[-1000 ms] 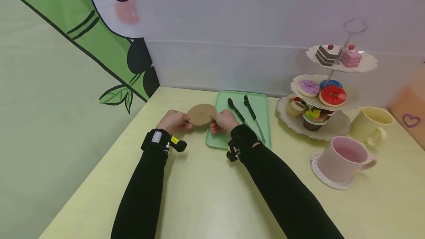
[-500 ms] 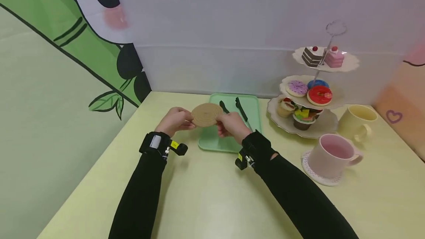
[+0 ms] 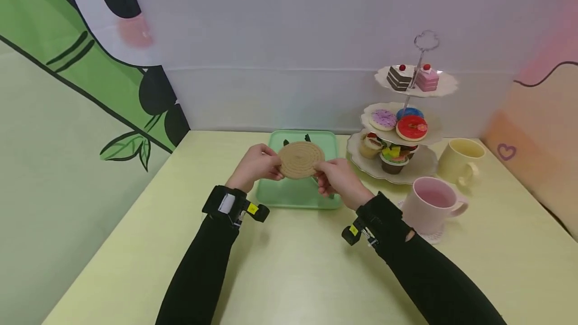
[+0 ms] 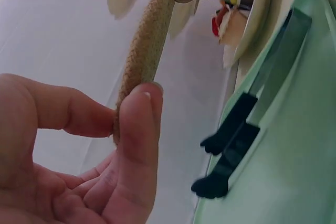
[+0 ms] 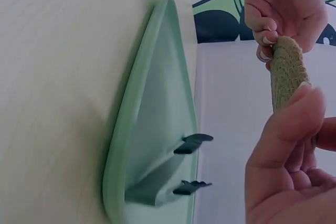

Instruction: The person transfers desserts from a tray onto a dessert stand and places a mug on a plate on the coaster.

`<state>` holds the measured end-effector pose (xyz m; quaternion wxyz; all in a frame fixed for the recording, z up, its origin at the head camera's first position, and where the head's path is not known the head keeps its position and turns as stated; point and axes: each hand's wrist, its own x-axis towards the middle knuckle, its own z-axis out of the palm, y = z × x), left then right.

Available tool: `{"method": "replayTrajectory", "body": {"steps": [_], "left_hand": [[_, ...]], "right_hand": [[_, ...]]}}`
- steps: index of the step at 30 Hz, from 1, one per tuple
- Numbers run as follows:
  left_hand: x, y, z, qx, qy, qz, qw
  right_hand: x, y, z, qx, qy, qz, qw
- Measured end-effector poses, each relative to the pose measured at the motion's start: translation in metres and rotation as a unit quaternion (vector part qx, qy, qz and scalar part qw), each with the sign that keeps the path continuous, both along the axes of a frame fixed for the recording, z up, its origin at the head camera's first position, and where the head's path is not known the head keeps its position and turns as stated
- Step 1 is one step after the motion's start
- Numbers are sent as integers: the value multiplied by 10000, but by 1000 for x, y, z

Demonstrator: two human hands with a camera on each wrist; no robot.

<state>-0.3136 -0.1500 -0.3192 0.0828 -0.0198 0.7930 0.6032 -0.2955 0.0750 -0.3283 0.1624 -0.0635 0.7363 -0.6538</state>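
A round woven coaster, tan with a spiral pattern, is held up between both hands above the green tray. My left hand pinches its left edge between thumb and fingers. At the opposite edge my right hand pinches it the same way. Seen edge-on in the left wrist view, the coaster looks thin, with a rough weave. Metal tongs with black tips lie on the green tray; in the head view the coaster and right hand cover most of them.
To the right stands a three-tier stand with toy cakes, donuts and cupcakes. In front of it a pink mug sits on a white lacy coaster, with a yellow mug behind. A printed cloth wall rises behind the table.
Both hands have lifted the woven coaster and carried it over the tray, so it now covers part of the tongs. The head view has turned toward the right.
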Motion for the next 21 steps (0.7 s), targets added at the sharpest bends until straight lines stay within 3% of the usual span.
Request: {"method": "replayTrajectory", "body": {"steps": [10, 16, 21], "left_hand": [[15, 46, 9, -43, 407, -724, 9965], [24, 72, 9, 11, 340, -1019, 9942], [29, 86, -1, 18, 125, -1359, 9906]], "right_hand": [[17, 60, 0, 7, 104, 134, 9999], [24, 93, -5, 15, -117, 289, 9995], [31, 117, -10, 138, -340, 703, 9968]]}}
